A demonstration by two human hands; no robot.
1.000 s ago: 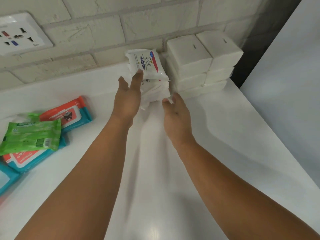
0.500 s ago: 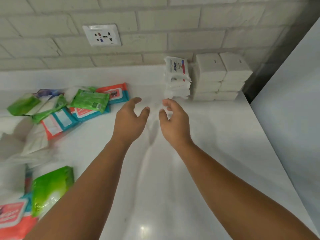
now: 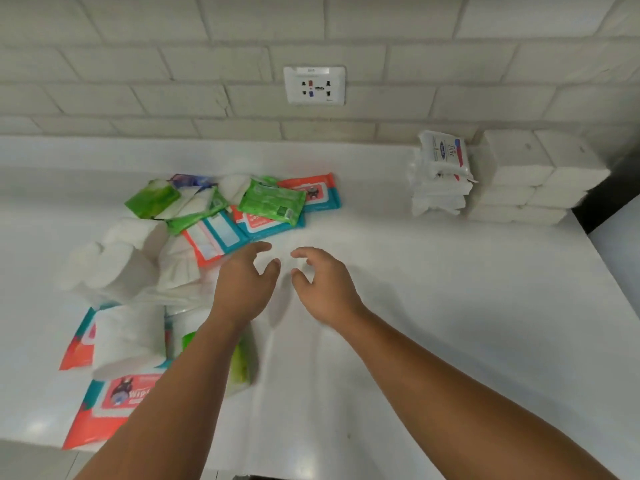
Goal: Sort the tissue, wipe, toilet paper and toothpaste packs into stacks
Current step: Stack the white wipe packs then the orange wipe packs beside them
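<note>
Left grip [image 3: 242, 289]: fingers loosely curled and spread, holding nothing, palm down over the desk [image 3: 450, 323]. Right grip [image 3: 325, 289]: same, loosely curled, nothing in it, just beside the left with thumbs facing each other. Whether either touches the surface, I cannot tell.

Unsorted pile sits left of and beyond the left grip:
- teal-and-orange wipe pack [image 3: 221, 237] is nearest the left fingertips, lying flat
- green wipe pack [image 3: 272, 202] lies on top of more teal-orange packs; another teal-orange pack [image 3: 313, 192] is behind it
- second green pack [image 3: 152, 202] is at the pile's far-left end, tilted
- blue-purple item [image 3: 188, 180] at the back is too blurred to identify
- toilet paper rolls [image 3: 117, 268] are bunched at the left, and one more roll [image 3: 128, 337] is nearer the front edge, resting on a wipe pack
- large orange wipe pack [image 3: 114, 403] lies at the front, partly under the left forearm
- yellow-green pack [image 3: 239, 365] is mostly hidden under that forearm

Sorted side, far right against the brick wall [image 3: 173, 64], well apart from both grips:
- stack of soft white packs [image 3: 438, 195], with a Dove pack [image 3: 445, 154] on top, slightly tilted
- white tissue pack stack [image 3: 530, 178] touching it on the right, two columns side by side

Wall socket [image 3: 314, 85] is above the desk, between pile and stacks.
</note>
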